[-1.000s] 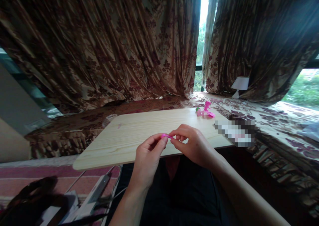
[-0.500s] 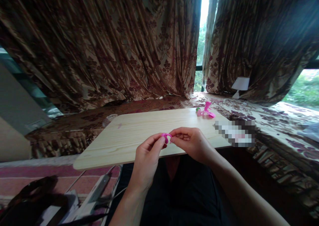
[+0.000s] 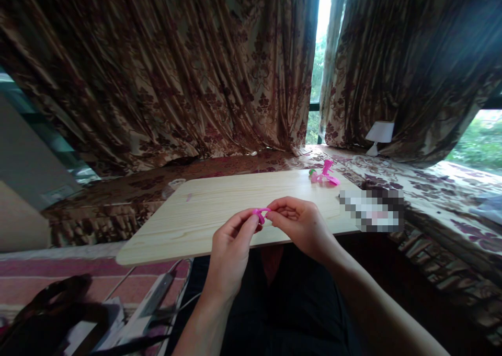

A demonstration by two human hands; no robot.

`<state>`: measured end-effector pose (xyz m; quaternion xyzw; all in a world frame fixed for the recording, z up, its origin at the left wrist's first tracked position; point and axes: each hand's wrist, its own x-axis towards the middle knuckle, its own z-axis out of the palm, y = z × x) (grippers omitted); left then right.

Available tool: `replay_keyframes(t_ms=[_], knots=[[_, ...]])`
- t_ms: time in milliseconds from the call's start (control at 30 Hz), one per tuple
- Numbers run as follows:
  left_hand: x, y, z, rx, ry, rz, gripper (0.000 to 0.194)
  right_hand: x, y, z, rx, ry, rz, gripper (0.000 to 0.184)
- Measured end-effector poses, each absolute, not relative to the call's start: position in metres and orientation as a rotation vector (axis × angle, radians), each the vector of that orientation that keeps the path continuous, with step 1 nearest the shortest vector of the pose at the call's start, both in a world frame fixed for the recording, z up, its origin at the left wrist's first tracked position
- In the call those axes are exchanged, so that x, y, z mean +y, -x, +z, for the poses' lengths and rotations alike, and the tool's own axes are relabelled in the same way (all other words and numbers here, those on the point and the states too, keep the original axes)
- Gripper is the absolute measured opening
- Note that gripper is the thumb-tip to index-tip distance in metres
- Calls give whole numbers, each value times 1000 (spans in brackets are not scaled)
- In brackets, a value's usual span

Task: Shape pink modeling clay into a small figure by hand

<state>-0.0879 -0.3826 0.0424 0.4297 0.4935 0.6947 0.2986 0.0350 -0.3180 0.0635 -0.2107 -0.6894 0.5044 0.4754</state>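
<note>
Between my two hands is a small bright pink piece [image 3: 259,213] with a thin curved strand, too small to name. My left hand [image 3: 234,241] pinches its body between thumb and forefinger. The fingertips of my right hand [image 3: 300,220] are closed on the strand's right end. Both hands are over the front part of the pale wooden tabletop [image 3: 204,209]. Farther back on the right stands a pink plastic toy-like object [image 3: 327,170], with a small green part [image 3: 312,172] beside its lighter pink end.
A blurred-out item [image 3: 371,212] lies at the tabletop's right edge. A clear container [image 3: 172,187] sits by the far left corner. Behind are patterned curtains [image 3: 235,73] and a white lamp [image 3: 380,132]. A power strip [image 3: 157,293] with cables and a dark bag [image 3: 50,314] lie lower left.
My right hand has shifted slightly up, and the pink strand looks straighter between the hands. My left hand keeps its pinch, almost unmoved.
</note>
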Motion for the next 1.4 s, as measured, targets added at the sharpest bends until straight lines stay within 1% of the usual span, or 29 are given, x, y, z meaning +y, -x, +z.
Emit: replay_keyframes(t_ms=[333,533,733,867,1033,1300,1400], knots=[[-382,89,40,1301,-1148,1855,24,-320,-29,58,-1606,511,1190,16],[-381,89,39,1281,-1115,1896,24,-322,-29,54,-1702,530,1137,15],[-382,89,39,1266,-1115,1890,27,-322,-29,53,-1706,504,1185,16],[-383,88,41,1309,-1155,1838,30,-322,-29,52,-1679,529,1173,17],[-382,87,42,1344,-1179,1840,30,-321,-28,49,-1691,536,1157,14],[-381,90,41,1480,-1221,1847,31,-322,-36,51,-1667,557,1196,22],[-381,88,41,1494,-1247,1858,29,-322,-37,51,-1706,552,1191,19]])
